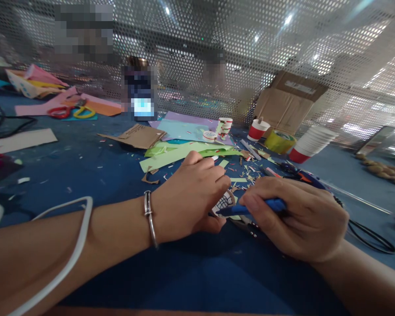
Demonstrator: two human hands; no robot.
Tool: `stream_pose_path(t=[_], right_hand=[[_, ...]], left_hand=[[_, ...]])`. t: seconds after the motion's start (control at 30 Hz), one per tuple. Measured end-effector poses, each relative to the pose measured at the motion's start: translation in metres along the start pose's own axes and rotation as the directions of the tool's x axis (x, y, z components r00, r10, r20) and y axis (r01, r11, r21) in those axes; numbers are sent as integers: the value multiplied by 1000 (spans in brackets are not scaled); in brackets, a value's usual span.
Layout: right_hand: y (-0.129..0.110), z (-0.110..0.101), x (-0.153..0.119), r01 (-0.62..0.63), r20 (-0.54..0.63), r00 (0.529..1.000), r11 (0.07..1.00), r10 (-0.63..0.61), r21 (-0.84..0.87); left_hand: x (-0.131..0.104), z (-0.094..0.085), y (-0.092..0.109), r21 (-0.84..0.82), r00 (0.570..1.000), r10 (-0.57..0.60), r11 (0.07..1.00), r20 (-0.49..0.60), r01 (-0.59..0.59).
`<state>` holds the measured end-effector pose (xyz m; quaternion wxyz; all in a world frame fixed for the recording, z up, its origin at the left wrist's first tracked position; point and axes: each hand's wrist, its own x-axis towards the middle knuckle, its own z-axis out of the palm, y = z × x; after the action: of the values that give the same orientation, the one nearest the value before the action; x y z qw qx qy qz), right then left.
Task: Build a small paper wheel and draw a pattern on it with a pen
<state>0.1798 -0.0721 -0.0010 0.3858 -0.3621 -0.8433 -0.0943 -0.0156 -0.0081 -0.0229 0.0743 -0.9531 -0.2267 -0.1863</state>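
Note:
My left hand [194, 193], with a silver bangle at the wrist, pinches a small round white piece [224, 201] marked with dark grid lines. Part of that piece is hidden behind my fingers. My right hand [296, 215] is closed around a blue pen [260, 207], whose tip rests at the lower edge of the round piece. Scissors [246, 226] lie partly under my right hand. Paper scraps [246, 169] are scattered just beyond both hands on the blue table [197, 272].
Green paper strips [174, 156] and a cardboard piece [140, 135] lie beyond my left hand. Stacked cups [312, 142], yellow tape [279, 141] and a red-and-white cup [258, 130] stand behind my right hand. A white cable [82, 232] crosses my left forearm. Red-handled scissors [59, 113] lie far left.

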Motion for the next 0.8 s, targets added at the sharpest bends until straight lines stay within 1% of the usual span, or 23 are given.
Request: stream_pose_path(t=[0.13, 0.27, 0.6, 0.8], right_hand=[[1, 1, 0, -5, 11, 1000, 1000, 5, -1], [0, 1, -1, -18, -15, 1000, 1000, 18, -6], [-1, 2, 0, -27, -18, 999, 1000, 27, 6], [-1, 3, -1, -30, -28, 999, 999, 30, 14]], left_hand=[[0, 1, 0, 17, 1000, 14, 1000, -18, -14], [0, 1, 1, 16, 1000, 13, 1000, -25, -12], [0, 0, 1, -23, 1000, -1, 1000, 4, 1], [0, 0, 1, -27, 1000, 3, 1000, -8, -3]])
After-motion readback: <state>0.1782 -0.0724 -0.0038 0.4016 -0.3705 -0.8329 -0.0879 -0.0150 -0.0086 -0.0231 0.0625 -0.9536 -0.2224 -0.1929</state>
